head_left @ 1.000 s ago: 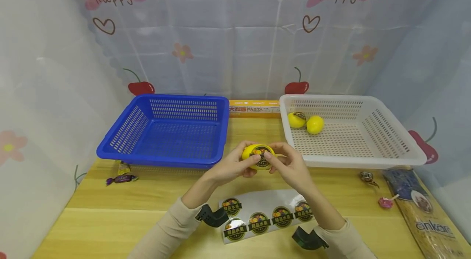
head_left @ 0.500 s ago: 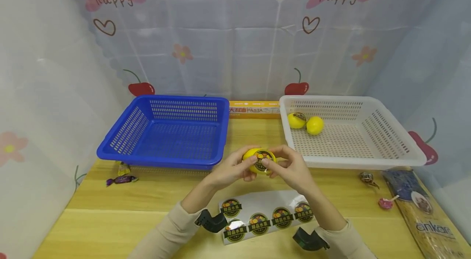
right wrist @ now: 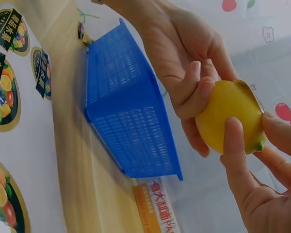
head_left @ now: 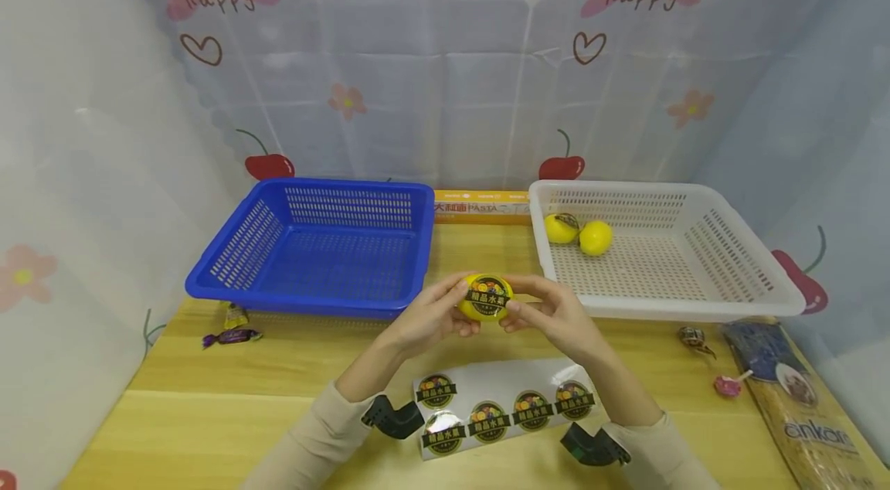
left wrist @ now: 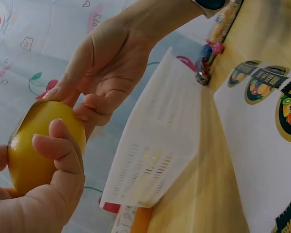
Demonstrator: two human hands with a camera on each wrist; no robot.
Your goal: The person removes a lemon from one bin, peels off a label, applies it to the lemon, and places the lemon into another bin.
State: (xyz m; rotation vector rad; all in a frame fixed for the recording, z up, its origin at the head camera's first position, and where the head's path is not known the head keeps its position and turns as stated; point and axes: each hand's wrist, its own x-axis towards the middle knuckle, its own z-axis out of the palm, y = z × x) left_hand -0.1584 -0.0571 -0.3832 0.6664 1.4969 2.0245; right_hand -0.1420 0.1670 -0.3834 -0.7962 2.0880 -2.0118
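Observation:
Between both hands a yellow lemon [left wrist: 36,150] is held up above the table. A round black fruit sticker [head_left: 489,297] lies on its upper face, with a fruit picture and a dark banner. My left hand [head_left: 426,318] grips the lemon's left side, thumb on top near the sticker's edge. My right hand [head_left: 556,316] pinches the other side, its thumb at the sticker's lower right. In the right wrist view the sticker shows only edge-on, and the lemon's green tip [right wrist: 260,146] points down. Below the hands lies a white sticker sheet [head_left: 501,382] with several such stickers.
A blue basket [head_left: 313,297] stands at the left, a white basket [head_left: 667,306] with two lemons [head_left: 595,238] at the right. Behind them is a pasta box [head_left: 480,218]. Candy [head_left: 232,337] lies left; a lollipop [head_left: 728,386] and a pasta bag [head_left: 799,405] lie right.
The thumbs have moved off the sticker's middle to its edges, so its whole face shows. The lemon has turned a little in the hands. The sheet and baskets stay in place.

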